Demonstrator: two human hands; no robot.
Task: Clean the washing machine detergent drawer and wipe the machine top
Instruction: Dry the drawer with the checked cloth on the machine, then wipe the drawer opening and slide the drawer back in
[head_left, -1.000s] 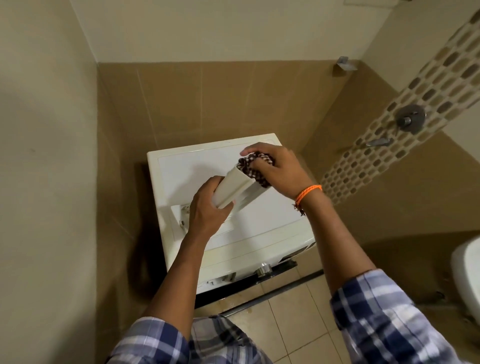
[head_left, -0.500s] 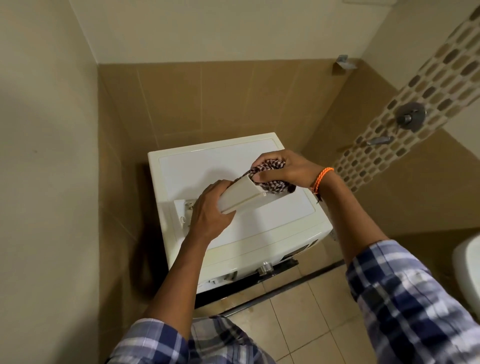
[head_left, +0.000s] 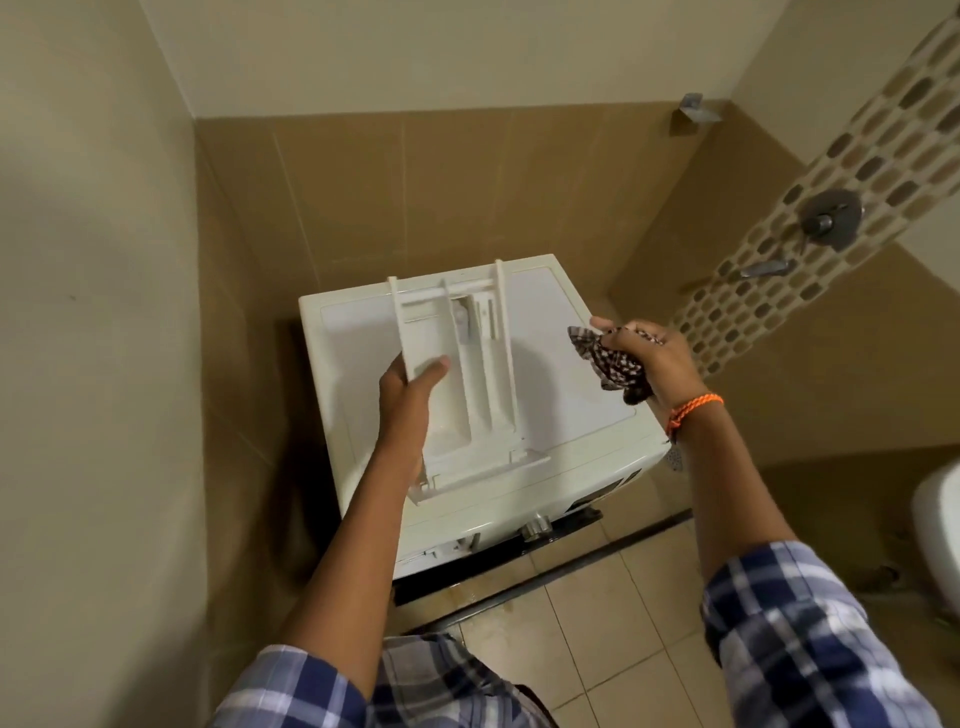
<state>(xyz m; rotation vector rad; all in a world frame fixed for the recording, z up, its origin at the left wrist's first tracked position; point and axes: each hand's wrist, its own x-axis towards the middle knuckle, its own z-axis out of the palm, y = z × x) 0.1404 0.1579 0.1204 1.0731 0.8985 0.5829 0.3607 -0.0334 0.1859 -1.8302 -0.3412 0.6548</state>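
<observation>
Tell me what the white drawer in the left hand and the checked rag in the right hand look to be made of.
White detergent drawer: most likely moulded plastic, matt off-white, judging by its thin rigid dividers and rails. Brown-and-white checked rag: woven cloth, probably cotton, since it crumples softly in the right hand; the fibre itself cannot be told.

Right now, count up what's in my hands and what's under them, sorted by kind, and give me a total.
Detergent drawers: 1, the white drawer gripped by the left hand, held over the machine.
Cloths: 1, the checked cloth bunched in the right hand.
Washing machines: 1, the white washing machine below.
Total: 3
</observation>
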